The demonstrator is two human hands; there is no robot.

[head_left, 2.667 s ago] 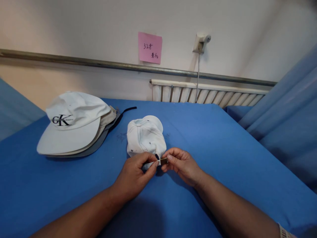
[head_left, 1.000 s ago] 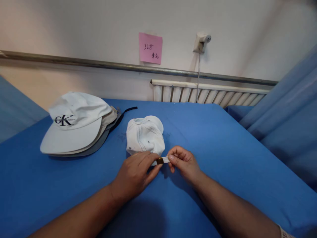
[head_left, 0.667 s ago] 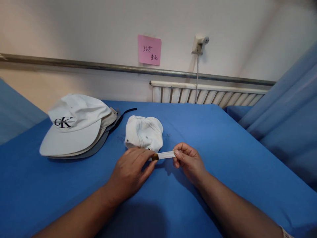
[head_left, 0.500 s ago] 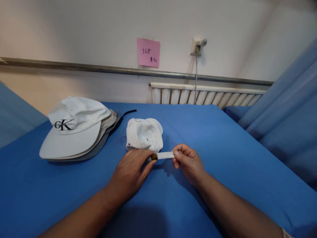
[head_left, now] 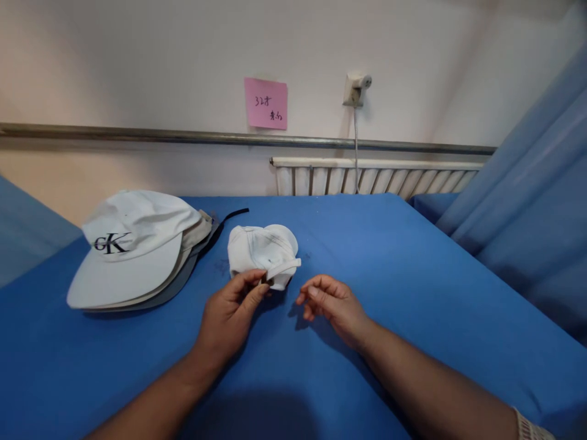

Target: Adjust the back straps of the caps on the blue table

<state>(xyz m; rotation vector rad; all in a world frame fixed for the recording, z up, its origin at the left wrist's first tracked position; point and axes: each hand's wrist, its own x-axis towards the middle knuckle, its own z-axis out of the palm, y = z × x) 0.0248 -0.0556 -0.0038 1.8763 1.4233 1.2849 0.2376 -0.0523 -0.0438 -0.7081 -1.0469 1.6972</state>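
A white cap (head_left: 245, 247) rests on the blue-covered surface in front of me, its brim pointing away and its back opening toward me. My left hand (head_left: 227, 315) pinches the cap's back strap at a brownish buckle (head_left: 266, 280), thumb below and fingers above. Out of the buckle the loose end of the white strap (head_left: 285, 267) sticks up to the right. To the right of it, my right hand (head_left: 339, 308) hovers just above the surface, fingers loosely bent and apart, touching nothing.
Several stacked caps stand at the left, a white cap with black lettering (head_left: 132, 232) on top. A black strap (head_left: 233, 214) trails from the stack. Behind are a metal rail (head_left: 183, 135), a radiator (head_left: 321, 177), a socket with a cord and a pink note (head_left: 266, 104). Blue curtains (head_left: 527, 201) hang right.
My right hand has let go of the strap end, which has sprung up toward the cap. My left hand has shifted slightly left, still pinching at the buckle.
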